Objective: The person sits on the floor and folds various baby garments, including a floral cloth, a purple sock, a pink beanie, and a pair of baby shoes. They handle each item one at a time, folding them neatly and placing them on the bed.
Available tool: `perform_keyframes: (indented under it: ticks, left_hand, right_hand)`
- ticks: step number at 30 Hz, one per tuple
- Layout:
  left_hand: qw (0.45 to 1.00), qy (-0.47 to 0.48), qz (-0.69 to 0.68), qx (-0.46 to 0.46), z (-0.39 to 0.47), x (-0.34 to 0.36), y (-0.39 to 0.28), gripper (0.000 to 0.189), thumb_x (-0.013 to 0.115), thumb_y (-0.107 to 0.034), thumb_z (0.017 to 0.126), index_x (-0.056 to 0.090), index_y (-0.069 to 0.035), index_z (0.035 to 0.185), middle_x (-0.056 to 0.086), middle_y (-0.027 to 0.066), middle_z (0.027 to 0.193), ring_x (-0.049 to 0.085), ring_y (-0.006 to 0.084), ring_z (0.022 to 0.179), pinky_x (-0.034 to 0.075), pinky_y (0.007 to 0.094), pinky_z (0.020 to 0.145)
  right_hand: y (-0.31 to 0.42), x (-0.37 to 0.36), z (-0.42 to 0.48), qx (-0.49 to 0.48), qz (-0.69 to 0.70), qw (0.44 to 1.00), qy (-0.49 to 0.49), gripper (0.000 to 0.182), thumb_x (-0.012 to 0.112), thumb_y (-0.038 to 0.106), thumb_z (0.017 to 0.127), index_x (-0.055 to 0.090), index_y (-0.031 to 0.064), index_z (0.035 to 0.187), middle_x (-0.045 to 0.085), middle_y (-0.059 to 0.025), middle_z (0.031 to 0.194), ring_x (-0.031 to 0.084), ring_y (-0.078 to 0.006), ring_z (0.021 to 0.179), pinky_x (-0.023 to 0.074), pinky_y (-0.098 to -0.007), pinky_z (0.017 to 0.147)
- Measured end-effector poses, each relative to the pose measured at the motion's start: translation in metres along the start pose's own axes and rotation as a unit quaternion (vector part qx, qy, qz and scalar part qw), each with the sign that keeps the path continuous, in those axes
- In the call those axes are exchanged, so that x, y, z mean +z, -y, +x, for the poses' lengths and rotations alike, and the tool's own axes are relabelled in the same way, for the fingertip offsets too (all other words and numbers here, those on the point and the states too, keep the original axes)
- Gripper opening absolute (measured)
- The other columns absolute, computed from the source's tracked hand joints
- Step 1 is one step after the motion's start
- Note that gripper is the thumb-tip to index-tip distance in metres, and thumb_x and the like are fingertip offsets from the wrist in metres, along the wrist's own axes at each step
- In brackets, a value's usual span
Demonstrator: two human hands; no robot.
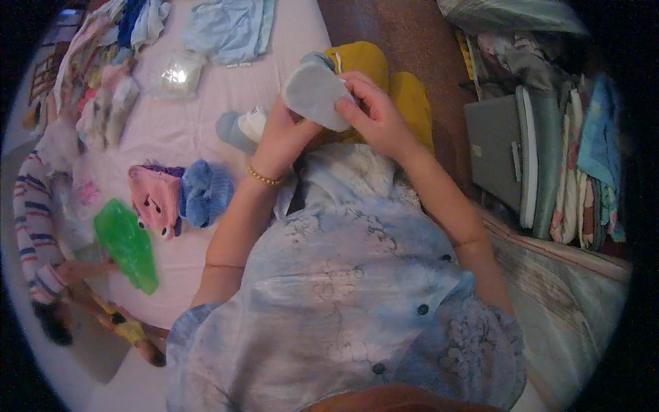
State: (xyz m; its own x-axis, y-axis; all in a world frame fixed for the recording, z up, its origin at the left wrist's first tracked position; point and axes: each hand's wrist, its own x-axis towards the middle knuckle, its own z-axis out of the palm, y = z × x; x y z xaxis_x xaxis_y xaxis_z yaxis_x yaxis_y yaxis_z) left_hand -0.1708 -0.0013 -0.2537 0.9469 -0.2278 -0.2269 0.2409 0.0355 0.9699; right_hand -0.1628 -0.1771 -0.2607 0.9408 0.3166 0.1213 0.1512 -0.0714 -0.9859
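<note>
Both my hands hold a small pale grey soft item [316,95] with a rounded flat face. A blue-grey part shows behind its top edge; it may be a baby's bootie or cap, I cannot tell which. My left hand [288,136] supports it from below and the left, partly hidden behind it. On the right, the thumb and fingers of my right hand [368,108] pinch its edge. Beside my left wrist lies a similar white and blue-grey item [247,126], partly covered by that hand.
On the pink-sheeted surface [180,129] lie a pink knit hat [154,188], a blue knit hat [206,190], a clear plastic packet [180,74], folded light-blue clothes [226,31] and a green plastic bag [126,244]. Another person's striped sleeve [33,206] is at left. Folded textiles [571,170] stand right.
</note>
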Motion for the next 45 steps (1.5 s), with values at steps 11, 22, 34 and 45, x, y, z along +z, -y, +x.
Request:
perform_keyframes:
  ticks: [11, 22, 34, 45]
  left_hand:
    - [0.979, -0.134, 0.15, 0.04, 0.011, -0.005, 0.031, 0.029, 0.057, -0.003, 0.074, 0.048, -0.002, 0.101, 0.058, 0.0073, 0.091, 0.057, 0.0155, 0.082, 0.047, 0.0281, 0.072]
    - [0.951, -0.113, 0.265, 0.114, 0.006, 0.011, 0.01, 0.025, 0.064, -0.011, 0.074, 0.052, -0.001, 0.094, 0.063, 0.0196, 0.083, 0.064, 0.0316, 0.08, 0.048, 0.0367, 0.068]
    - [0.97, -0.145, 0.182, 0.07, 0.015, 0.009, 0.019, 0.024, 0.063, -0.017, 0.077, 0.053, 0.002, 0.088, 0.061, 0.0205, 0.078, 0.063, 0.0318, 0.075, 0.047, 0.0368, 0.063]
    - [0.895, -0.077, 0.412, 0.152, -0.007, 0.028, -0.002, 0.025, 0.064, -0.018, 0.074, 0.05, -0.003, 0.089, 0.059, 0.0186, 0.081, 0.058, 0.038, 0.074, 0.047, 0.0447, 0.062]
  right_hand:
    - [-0.013, -0.023, -0.008, 0.049, 0.012, 0.987, -0.154, 0.035, 0.048, 0.009, 0.089, 0.042, 0.0052, 0.123, 0.051, -0.0139, 0.111, 0.05, -0.0245, 0.105, 0.0397, -0.0334, 0.092]
    - [0.01, -0.002, -0.019, -0.066, -0.309, 0.949, -0.013, 0.059, 0.059, 0.027, 0.084, 0.034, 0.0133, 0.135, 0.051, -0.0173, 0.111, 0.054, -0.0342, 0.102, 0.0452, -0.0415, 0.085]
    - [0.015, 0.007, -0.02, -0.068, -0.368, 0.927, -0.038, 0.047, 0.069, 0.022, 0.075, 0.041, 0.0091, 0.111, 0.053, -0.0144, 0.11, 0.057, -0.035, 0.093, 0.0487, -0.0419, 0.073]
    - [0.049, -0.019, -0.052, 0.099, -0.075, 0.991, -0.056, 0.031, 0.051, 0.011, 0.087, 0.054, 0.0031, 0.117, 0.06, -0.0134, 0.114, 0.057, -0.0258, 0.106, 0.0449, -0.0338, 0.088]
